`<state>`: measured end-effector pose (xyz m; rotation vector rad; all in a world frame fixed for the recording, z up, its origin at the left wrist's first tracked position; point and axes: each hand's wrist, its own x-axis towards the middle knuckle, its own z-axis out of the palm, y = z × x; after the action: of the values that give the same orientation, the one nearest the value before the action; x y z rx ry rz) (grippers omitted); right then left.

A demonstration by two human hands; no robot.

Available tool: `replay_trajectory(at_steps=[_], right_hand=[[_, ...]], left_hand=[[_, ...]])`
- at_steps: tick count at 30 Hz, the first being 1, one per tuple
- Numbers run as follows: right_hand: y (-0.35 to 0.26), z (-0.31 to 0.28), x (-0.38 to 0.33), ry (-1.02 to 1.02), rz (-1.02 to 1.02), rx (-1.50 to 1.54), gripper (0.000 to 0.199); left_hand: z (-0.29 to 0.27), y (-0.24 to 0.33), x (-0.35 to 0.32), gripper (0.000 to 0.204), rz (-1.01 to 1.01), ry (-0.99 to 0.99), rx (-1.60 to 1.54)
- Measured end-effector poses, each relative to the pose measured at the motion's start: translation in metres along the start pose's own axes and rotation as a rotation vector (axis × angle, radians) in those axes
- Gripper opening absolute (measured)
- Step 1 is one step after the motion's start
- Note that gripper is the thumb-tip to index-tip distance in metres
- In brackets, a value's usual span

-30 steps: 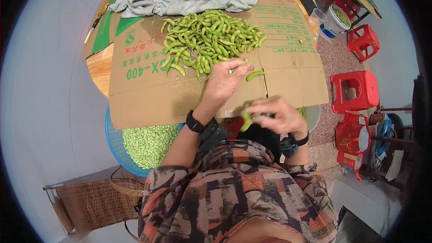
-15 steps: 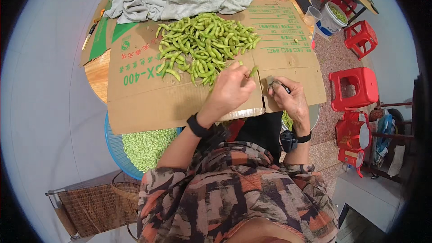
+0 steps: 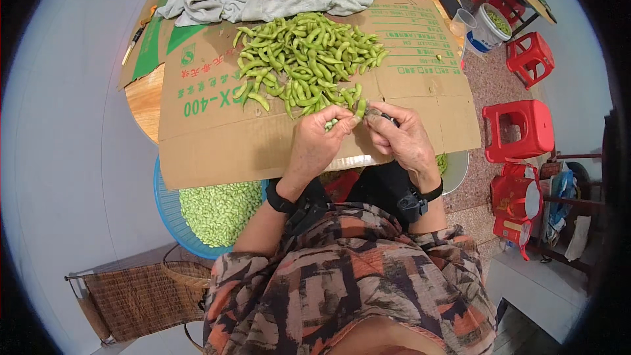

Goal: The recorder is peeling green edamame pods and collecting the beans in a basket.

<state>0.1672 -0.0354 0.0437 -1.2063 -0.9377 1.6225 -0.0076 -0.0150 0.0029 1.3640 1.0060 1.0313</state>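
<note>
Left hand (image 3: 320, 141) and right hand (image 3: 402, 137) pinching one green pod (image 3: 359, 109), blue basket (image 3: 172, 213) holding trimmed pods (image 3: 220, 210)

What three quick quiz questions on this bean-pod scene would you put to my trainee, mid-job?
1. True or false: both hands meet on one green pod at the near edge of the pile of pods.
2. Which holds the pale bits on the person's left? A) blue basket B) red stool C) white bucket
3. What lies under the pile?

Key: 1 true, left hand and right hand pinch it with their fingers. 2 A. 3 flattened cardboard.
</note>
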Motion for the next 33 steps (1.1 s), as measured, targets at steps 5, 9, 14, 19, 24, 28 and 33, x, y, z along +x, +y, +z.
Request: replay_trajectory(at_steps=[5,9,14,19,24,28,33], right_hand=[[0.010,0.000,0.005,-0.055,-0.133,-0.080,0.022],[0.005,-0.013,0.010,-0.224,0.005,0.298,0.020],[-0.004,-0.003,0.009,-0.149,-0.016,0.110,0.018],[-0.005,0.013,-0.001,-0.030,-0.197,-0.370,0.019],[-0.005,0.013,0.005,-0.073,-0.090,-0.177,0.015],[0.003,0.019,0.018,-0.063,-0.087,-0.081,0.013],[0.014,0.022,0.032,-0.138,-0.020,0.375,0.012]], left_hand=[[-0.003,0.005,-0.004,0.013,0.144,0.044,0.167],[-0.013,0.009,-0.002,0.019,-0.451,-0.320,-0.867],[-0.007,0.007,-0.002,0.021,-0.408,-0.208,-0.782],[-0.012,0.019,0.004,0.018,0.038,-0.054,0.085],[-0.026,0.032,0.003,0.015,-0.170,-0.133,0.067],[-0.025,0.026,0.002,0.013,-0.308,-0.059,-0.323],[-0.020,0.017,0.001,0.008,-0.199,0.009,-0.609]])
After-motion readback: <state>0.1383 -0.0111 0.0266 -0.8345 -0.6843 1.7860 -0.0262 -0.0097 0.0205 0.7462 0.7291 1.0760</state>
